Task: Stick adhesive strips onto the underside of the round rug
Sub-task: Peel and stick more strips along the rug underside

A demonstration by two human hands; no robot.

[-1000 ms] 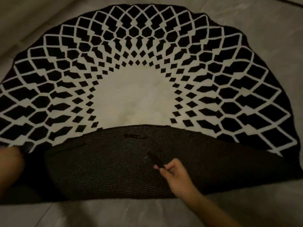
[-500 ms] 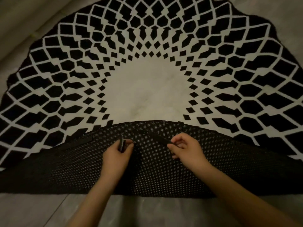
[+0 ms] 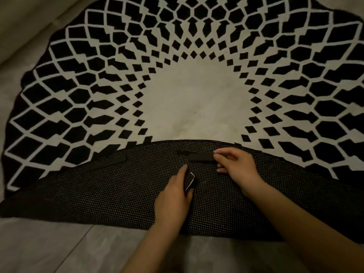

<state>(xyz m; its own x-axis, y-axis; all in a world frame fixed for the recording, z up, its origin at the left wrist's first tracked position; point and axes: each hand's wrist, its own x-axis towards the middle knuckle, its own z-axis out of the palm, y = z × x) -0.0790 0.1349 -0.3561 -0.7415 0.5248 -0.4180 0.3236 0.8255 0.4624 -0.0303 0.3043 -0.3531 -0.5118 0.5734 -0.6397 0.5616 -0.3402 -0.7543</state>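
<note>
The round black-and-white rug [image 3: 193,99] lies on the floor with its near edge folded back, so the dark dotted underside [image 3: 110,192] faces up. A black adhesive strip [image 3: 201,157] lies near the fold's top edge, and my right hand [image 3: 235,166] pinches its right end. My left hand [image 3: 174,191] holds a small stack of dark strips [image 3: 189,180] with pale edges just below it. Another black strip [image 3: 107,163] lies stuck on the underside further left.
Grey floor tiles [image 3: 59,249] surround the rug, with a grout line running diagonally at the lower left. A pale raised edge [image 3: 23,26] runs along the upper left.
My left hand came in from the far left to the middle of the flap with the stack. My right hand carried a strip up to the fold's edge and laid it flat.
</note>
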